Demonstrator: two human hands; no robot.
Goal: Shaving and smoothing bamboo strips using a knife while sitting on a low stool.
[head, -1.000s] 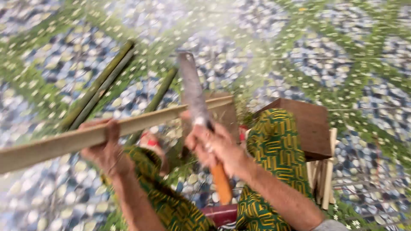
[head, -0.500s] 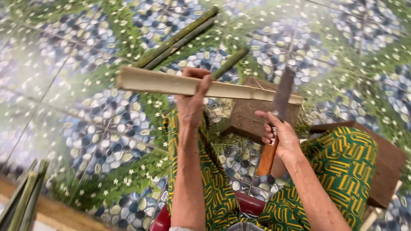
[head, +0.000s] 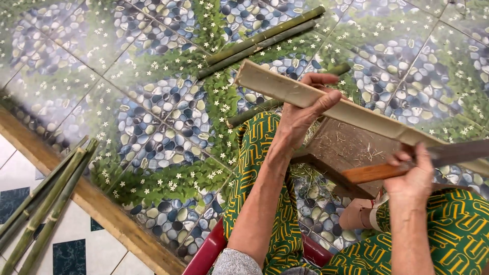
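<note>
My left hand (head: 304, 113) grips a pale split bamboo slat (head: 351, 111) near its left end and holds it slanting down to the right above a small brown wooden block (head: 345, 153). My right hand (head: 415, 175) is closed on the orange-brown wooden handle of a big knife (head: 387, 170). The knife's dark blade (head: 461, 152) lies against the slat's lower right part. Green and yellow patterned cloth (head: 260, 168) covers my legs below both hands.
Two long green bamboo stalks (head: 262, 40) lie on the pebble-patterned floor (head: 153, 102) at the top. A shorter green piece (head: 265, 106) lies near my left knee. Several more stalks (head: 43, 203) rest at the lower left by a wooden threshold (head: 91, 201). A red seat edge (head: 206, 254) shows below.
The view has swung left. The slat has tilted down to the right, and the knife has dropped from upright to nearly level, with its blade now against the slat.
</note>
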